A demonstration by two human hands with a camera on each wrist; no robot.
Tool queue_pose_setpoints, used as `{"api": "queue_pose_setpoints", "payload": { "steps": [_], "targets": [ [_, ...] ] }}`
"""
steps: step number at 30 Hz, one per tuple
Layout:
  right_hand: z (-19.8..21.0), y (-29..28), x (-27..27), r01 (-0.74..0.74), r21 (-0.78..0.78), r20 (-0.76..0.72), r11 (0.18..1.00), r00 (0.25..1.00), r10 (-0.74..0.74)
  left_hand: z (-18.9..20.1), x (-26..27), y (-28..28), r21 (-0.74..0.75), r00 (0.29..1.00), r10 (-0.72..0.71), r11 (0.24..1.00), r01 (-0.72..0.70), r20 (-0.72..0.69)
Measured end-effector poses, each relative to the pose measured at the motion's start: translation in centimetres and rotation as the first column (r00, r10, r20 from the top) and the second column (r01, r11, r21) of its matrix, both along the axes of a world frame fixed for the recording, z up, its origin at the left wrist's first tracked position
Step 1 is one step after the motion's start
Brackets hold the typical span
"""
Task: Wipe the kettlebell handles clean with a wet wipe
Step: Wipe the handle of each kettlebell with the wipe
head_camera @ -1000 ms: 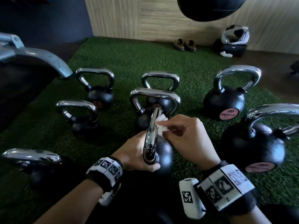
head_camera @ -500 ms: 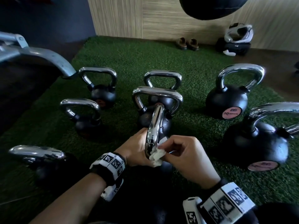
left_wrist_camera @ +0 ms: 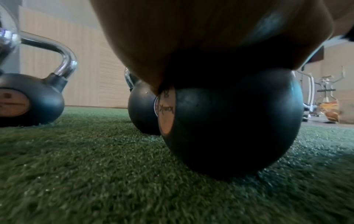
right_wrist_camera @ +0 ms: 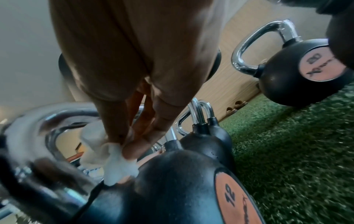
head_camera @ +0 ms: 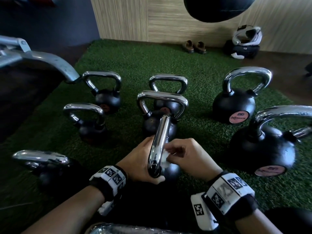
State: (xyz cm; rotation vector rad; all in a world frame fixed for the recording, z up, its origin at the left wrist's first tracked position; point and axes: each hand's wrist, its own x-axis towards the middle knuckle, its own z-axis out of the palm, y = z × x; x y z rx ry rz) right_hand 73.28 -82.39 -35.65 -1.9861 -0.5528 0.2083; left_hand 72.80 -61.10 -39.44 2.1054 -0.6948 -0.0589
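Note:
A black kettlebell (head_camera: 171, 169) marked 12 stands on the green turf right in front of me, its chrome handle (head_camera: 159, 141) seen edge-on. My left hand (head_camera: 141, 162) grips it at the near foot of the handle, thumb curled across the front; in the left wrist view the palm (left_wrist_camera: 191, 37) lies on top of the ball (left_wrist_camera: 229, 121). My right hand (head_camera: 170, 155) pinches a crumpled white wet wipe (head_camera: 164, 157) against the lower right side of the handle. The right wrist view shows the fingertips (right_wrist_camera: 134, 148) pressing the wipe (right_wrist_camera: 114, 160) onto the chrome (right_wrist_camera: 38, 128).
Several other chrome-handled kettlebells ring this one: two large ones at right (head_camera: 234, 105) (head_camera: 263, 149), smaller ones behind (head_camera: 162, 114) and left (head_camera: 91, 129) (head_camera: 49, 166). A grey metal frame (head_camera: 47, 61) reaches in from the left. A black ball (head_camera: 216, 7) hangs overhead.
My right hand has slid the wipe down the handle from its upper middle toward the near lower end. The left hand keeps its grip on the kettlebell.

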Motion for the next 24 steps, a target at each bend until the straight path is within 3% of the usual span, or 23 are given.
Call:
{"api": "queue_pose_setpoints", "payload": {
  "steps": [2, 4, 7, 9, 13, 16, 20, 24],
  "targets": [
    [0.2, 1.2, 0.4, -0.106, -0.157, 0.039, 0.982, 0.993, 0.113, -0.1, 0.3, 0.0, 0.076, 0.999, -0.012, 0.997, 0.009, 0.035],
    [0.6, 1.7, 0.4, -0.149, -0.223, 0.028, 0.963, 0.987, 0.159, -0.4, 0.3, -0.2, 0.133, 0.999, 0.028, 0.991, -0.021, -0.046],
    [0.8, 1.6, 0.2, -0.222, -0.09, -0.065, 0.971, 0.974, 0.216, -0.9, 0.1, 0.2, 0.112, 0.99, 0.092, 0.99, -0.08, -0.104],
    [0.7, 1.3, 0.1, -0.247, -0.008, -0.104, 0.969, 0.964, 0.245, -0.6, 0.1, 0.0, 0.111, 0.996, 0.067, 0.992, -0.06, -0.058],
    [0.2, 1.0, 0.3, -0.238, -0.06, -0.086, 0.97, 0.969, 0.232, 0.0, 0.2, 0.0, 0.071, 1.0, 0.015, 0.997, -0.017, 0.026],
    [0.1, 0.4, -0.1, -0.247, 0.11, -0.151, 0.963, 0.953, 0.262, -0.3, 0.3, -0.1, 0.041, 0.998, 0.004, 0.999, -0.006, 0.059],
    [-0.4, 0.1, -0.6, -0.173, 0.37, -0.271, 0.913, 0.92, 0.284, -0.9, 0.3, 0.0, 0.002, 0.998, 0.04, 0.999, -0.04, -0.041],
    [-0.7, 0.9, -0.6, 0.096, 0.584, -0.498, 0.806, 0.826, 0.263, -1.2, 0.6, 0.0, 0.13, 0.999, 0.036, 0.991, -0.035, -0.006]
  ]
}}
